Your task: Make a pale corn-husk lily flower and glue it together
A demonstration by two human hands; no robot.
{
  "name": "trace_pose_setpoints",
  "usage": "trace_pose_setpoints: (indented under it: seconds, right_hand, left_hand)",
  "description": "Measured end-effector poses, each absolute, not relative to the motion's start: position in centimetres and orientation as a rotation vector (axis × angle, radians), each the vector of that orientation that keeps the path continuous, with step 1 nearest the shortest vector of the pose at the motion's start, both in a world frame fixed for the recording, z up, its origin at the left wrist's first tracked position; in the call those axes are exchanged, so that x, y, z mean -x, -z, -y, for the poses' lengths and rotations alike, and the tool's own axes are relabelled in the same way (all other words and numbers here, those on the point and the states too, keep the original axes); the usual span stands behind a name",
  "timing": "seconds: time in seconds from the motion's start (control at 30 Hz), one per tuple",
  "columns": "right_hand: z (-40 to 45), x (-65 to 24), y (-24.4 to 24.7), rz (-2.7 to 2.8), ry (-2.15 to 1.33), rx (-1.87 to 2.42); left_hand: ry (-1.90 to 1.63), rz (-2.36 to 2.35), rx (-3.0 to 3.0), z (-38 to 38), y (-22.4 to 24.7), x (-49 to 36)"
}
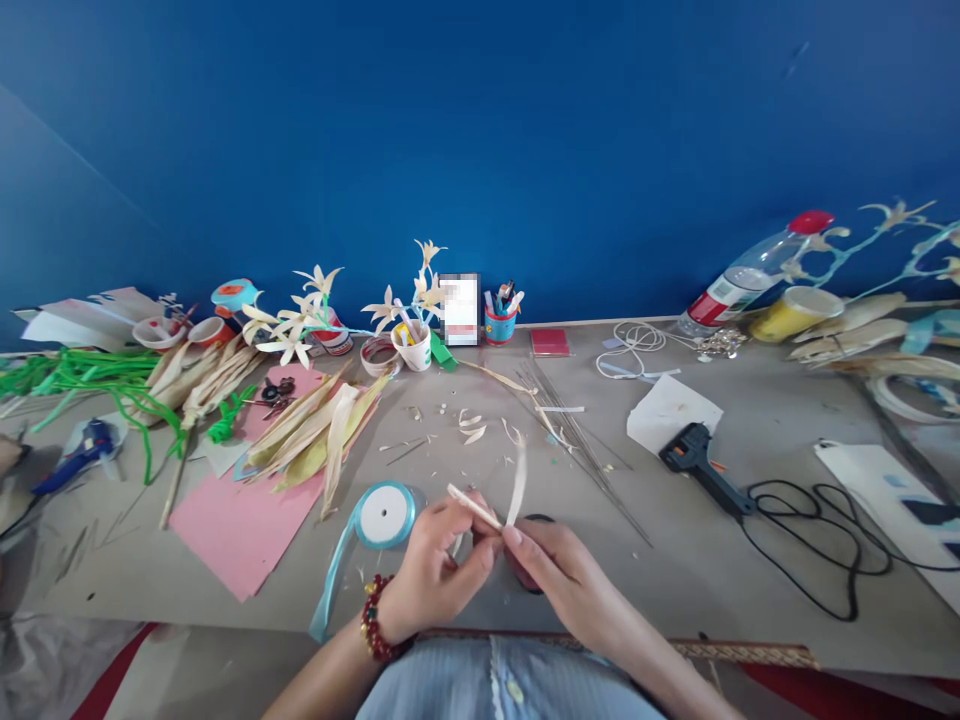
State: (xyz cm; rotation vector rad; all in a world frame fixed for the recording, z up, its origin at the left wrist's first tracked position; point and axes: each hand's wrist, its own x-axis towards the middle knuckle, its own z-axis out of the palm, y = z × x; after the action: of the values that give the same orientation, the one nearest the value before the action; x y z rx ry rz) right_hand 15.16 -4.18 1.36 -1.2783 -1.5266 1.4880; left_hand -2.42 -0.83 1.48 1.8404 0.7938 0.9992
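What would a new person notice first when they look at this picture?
Probably the big blue wall first, filling the upper half behind the table. Next, the bright green stems at the far left and the pink paper in front of the husks. Then the hands, at the near edge, holding a pale strip.

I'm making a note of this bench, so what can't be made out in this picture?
All in the head view:
- Dark object: mostly hidden by the right hand.
- Where the pale strips meet: covered by fingertips.
- Upright screen: blurred into blocks.
- Bottle label: print too small to read.
- White sheet on the right: cut off by the right edge.
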Motion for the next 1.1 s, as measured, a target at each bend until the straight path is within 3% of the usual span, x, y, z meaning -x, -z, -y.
trace_pose_setpoints:
  seconds: [0.23,0.5,0.6,0.77,0.87,1.1]
  right_hand:
    - [4.3,-15.4,-1.1,0.961,-2.121,0.958]
    - [4.6,-16.2,-1.0,0.706,-2.353,0.714]
    - [4.6,-16.2,-1.2,0.904,-2.192,0.789]
    - [4.4,-15.4,-2.2,1.547,-1.503,1.180]
    - [4.4,-15.1,-2.3,1.586,-1.470,1.245]
    - [4.6,-15.4,-0.8,0.839,-2.305,0.779]
  left_hand:
    - [-1.036,-0.654,-1.871,0.8,-1.6,2.9]
    - [-1.068,-0.674,-1.866,0.6,-0.7,3.1]
    - [-1.071,-0.711,-1.823,0.6,-0.8,3.0]
    - [-1.052,-0.786,-1.843,0.8,-1.3,2.8]
    - [-1.050,-0.813,-1.870,1.0,-1.3,2.8]
    - [-1.070,-0.637,-1.857,1.0,-2.1,2.7]
